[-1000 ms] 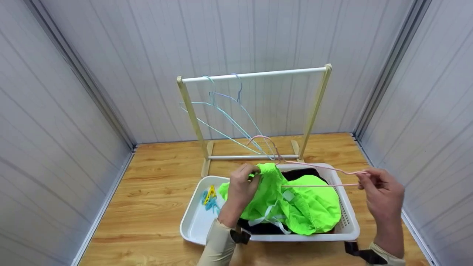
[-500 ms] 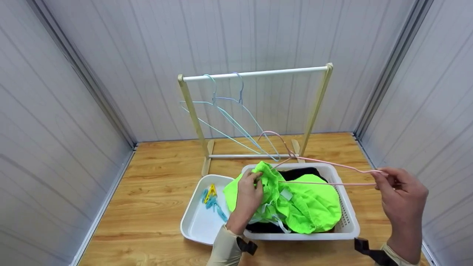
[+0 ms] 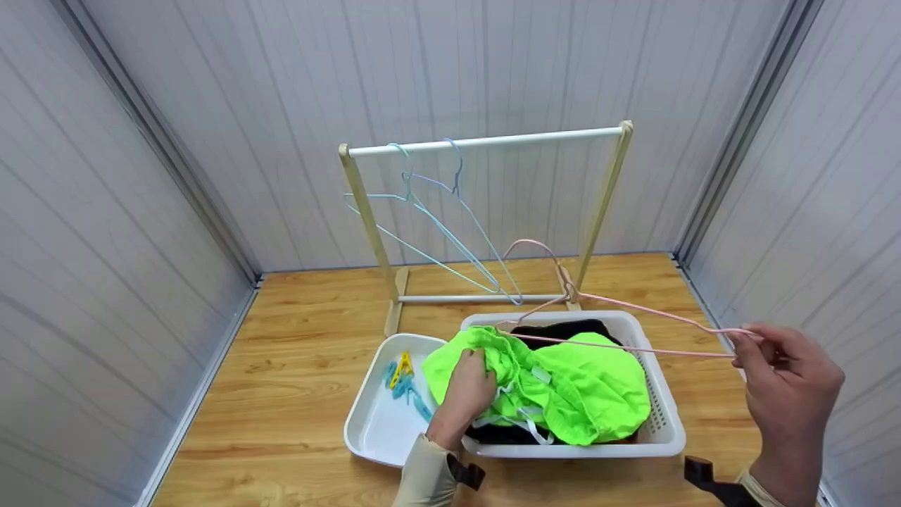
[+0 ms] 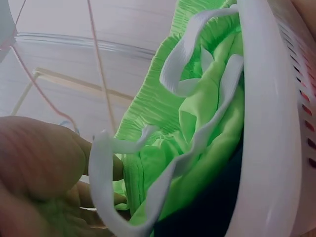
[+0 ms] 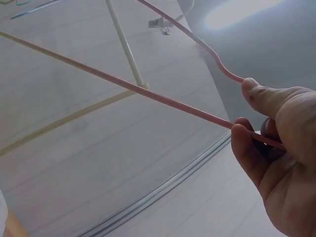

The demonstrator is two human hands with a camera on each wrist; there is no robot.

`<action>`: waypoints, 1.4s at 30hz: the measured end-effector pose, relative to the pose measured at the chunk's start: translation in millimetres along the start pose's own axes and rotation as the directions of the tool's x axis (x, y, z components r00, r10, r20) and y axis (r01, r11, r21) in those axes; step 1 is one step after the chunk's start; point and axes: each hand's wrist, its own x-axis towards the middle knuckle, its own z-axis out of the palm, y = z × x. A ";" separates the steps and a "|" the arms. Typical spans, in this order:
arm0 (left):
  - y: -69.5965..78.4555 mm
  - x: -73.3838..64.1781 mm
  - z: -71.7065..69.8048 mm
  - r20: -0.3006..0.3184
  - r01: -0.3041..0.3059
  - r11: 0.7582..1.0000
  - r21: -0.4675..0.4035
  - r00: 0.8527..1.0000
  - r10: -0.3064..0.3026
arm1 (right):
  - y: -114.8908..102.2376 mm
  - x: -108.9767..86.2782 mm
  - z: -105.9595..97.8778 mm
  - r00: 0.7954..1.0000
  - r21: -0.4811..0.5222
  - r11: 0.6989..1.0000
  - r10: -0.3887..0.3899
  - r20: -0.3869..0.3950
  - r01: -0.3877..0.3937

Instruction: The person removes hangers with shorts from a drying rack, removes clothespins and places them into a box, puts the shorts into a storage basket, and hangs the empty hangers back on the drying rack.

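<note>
Bright green shorts (image 3: 598, 380), with a gathered elastic waistband and a white drawstring (image 4: 165, 182), lie bunched over the white basket (image 3: 665, 429). My left hand (image 3: 467, 389) grips the waistband at the left side; its fingertips are partly hidden in the cloth. Out to the right, my right hand (image 3: 792, 380) pinches the right end of a pink wire hanger (image 3: 647, 310). In the right wrist view, thumb and fingers close on the hanger (image 5: 187, 108) at its bend. Its hook points up and left, and its left end reaches the waistband, where the cloth partly hides it.
Behind the basket stands a wooden rack (image 3: 598, 204) with a white rail (image 3: 535, 137). Two wire hangers, one mint (image 3: 450, 236) and one lilac (image 3: 486, 229), hang at its left. A white tray (image 3: 366, 436) left of the basket holds yellow and blue clothespins (image 3: 401, 370). Dark cloth (image 3: 563, 329) lies under the shorts.
My right hand has moved right, drawing the pink hanger further out of the green shorts. My left hand has lowered with the waistband, which now lies flatter on the basket.
</note>
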 end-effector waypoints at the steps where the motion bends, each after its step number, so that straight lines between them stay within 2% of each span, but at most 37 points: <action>1: 0.7 -0.2 1.2 0.011 -0.005 1.000 0.005 1.000 0.005 | 1.1 -0.6 -1.2 1.000 -0.018 1.000 -0.003 0.002 0.003; 5: 5.7 -1.9 6.9 0.063 -0.029 0.999 0.014 0.998 0.028 | -0.2 -1.6 -5.5 1.000 -0.087 0.996 0.002 -0.004 -0.002; 8: 10.0 -3.4 14.4 0.126 -0.036 0.999 0.024 0.991 0.032 | -3.8 -2.0 -8.0 0.999 -0.128 0.991 0.031 -0.024 -0.034; 10: 12.4 -4.8 20.5 0.186 -0.029 0.998 0.048 0.982 0.020 | -6.8 -2.0 -9.4 0.998 -0.149 0.988 0.042 -0.037 -0.047; 13: 15.4 -7.0 29.1 0.292 -0.018 0.997 0.076 0.956 -0.005 | -11.6 -1.4 -11.4 0.997 -0.162 0.986 0.038 -0.070 -0.049; 16: 17.2 -9.2 34.5 0.407 0.007 0.995 0.099 0.912 -0.047 | -16.5 -0.3 -14.1 0.993 -0.171 0.984 0.024 -0.111 -0.043; 19: 18.3 -9.9 35.2 0.480 0.036 0.995 0.095 0.874 -0.078 | -19.8 1.3 -18.2 0.989 -0.143 0.989 0.009 -0.150 -0.031; 21: 18.2 -9.8 33.3 0.502 0.039 0.996 0.084 0.862 -0.076 | -20.6 2.7 -21.6 0.987 -0.133 0.991 -0.006 -0.162 -0.016; 24: 17.0 -8.8 29.2 0.500 0.025 1.000 0.000 0.866 -0.021 | -19.9 4.9 -26.6 0.984 -0.088 0.996 -0.032 -0.176 0.016; 29: 16.5 -11.2 21.2 0.453 -0.028 0.992 -0.120 0.888 0.079 | -22.6 10.8 -30.8 0.976 -0.077 0.997 -0.048 -0.212 0.032; 36: 25.8 -21.4 -0.3 0.422 0.047 0.996 -0.075 0.906 -0.011 | -32.1 24.4 -26.3 0.969 -0.033 0.997 -0.078 -0.233 0.072; 39: 30.2 -22.5 -13.0 0.409 0.061 0.989 -0.138 0.913 0.000 | -33.5 29.7 -21.4 0.966 -0.036 0.996 -0.084 -0.246 0.077; 42: 32.0 -21.7 -26.5 0.428 0.081 0.972 -0.220 0.903 0.022 | -33.7 33.8 -14.4 0.960 -0.081 0.993 -0.105 -0.259 0.086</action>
